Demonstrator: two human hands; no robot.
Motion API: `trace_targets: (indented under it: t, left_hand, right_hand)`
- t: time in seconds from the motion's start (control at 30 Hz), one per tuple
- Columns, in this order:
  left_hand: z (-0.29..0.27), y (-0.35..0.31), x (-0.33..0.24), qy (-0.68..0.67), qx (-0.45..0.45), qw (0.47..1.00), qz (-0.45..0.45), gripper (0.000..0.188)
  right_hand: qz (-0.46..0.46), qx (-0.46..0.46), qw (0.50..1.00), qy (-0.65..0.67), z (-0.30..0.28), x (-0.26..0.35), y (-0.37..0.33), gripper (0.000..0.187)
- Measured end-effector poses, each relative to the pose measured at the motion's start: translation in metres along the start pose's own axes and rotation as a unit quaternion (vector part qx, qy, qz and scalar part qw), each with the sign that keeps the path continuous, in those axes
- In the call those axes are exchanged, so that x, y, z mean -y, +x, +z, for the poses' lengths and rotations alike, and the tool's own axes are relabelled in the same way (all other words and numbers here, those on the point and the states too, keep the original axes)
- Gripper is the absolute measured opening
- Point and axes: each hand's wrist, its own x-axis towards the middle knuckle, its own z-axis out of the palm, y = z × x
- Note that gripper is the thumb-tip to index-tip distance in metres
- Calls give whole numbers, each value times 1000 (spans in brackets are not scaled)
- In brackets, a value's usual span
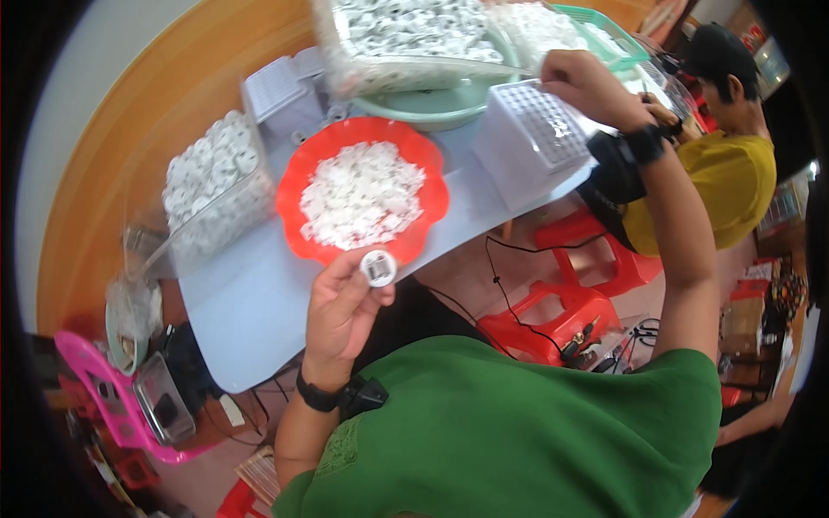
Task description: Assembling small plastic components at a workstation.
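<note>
Head view looks down on a pale blue table [250, 319], its near edge running slantwise past the seated wearer. Largest on it is a clear bin [371, 82] heaped with small grey-and-white parts, resting at the far side over a pale green basin [432, 112]; another clear bin [220, 216], filled with similar white parts, sits at the left. Between them and nearer the wearer is a red wavy-rimmed bowl [298, 194] of small, flat white pieces [363, 194], with a tall white box [518, 155] to its right, its top a grid of rounded cells. The right hand [587, 82] is bent at the wrist above that box's far right corner, its fingers curled downward; whether they hold anything I cannot tell. The left hand [345, 306], palm turned up, pinches a small round white part [378, 268] just in front of the bowl's near rim. That part looks light and stiff, probably smooth plastic with a darker metallic insert in its face; it may be a little slippery, and the insert could be the delicate bit. Its outer rim seems the best place to take hold. It lies at the very tips of the left thumb and fingers, gripped by its edge, the open face toward the camera and clear of the palm.
</note>
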Motion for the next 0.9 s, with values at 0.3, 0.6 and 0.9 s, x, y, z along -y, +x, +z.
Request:
trace_targets:
  t: [0.3, 0.6, 0.9]
  left_hand:
    - [0, -4, 5, -7, 20, 1000, -5, 32]
    - [9, -18, 1, 52, 14, 998, 15, 31]
    - [13, -21, 3, 115, 2, 992, 48, 34]
  right_hand:
    - [-220, -113, 954, 169, 56, 166, -58, 20]
    - [-235, -192, 932, 197, 127, 195, -66, 15]
    - [-237, -186, 941, 152, 125, 205, -68, 14]
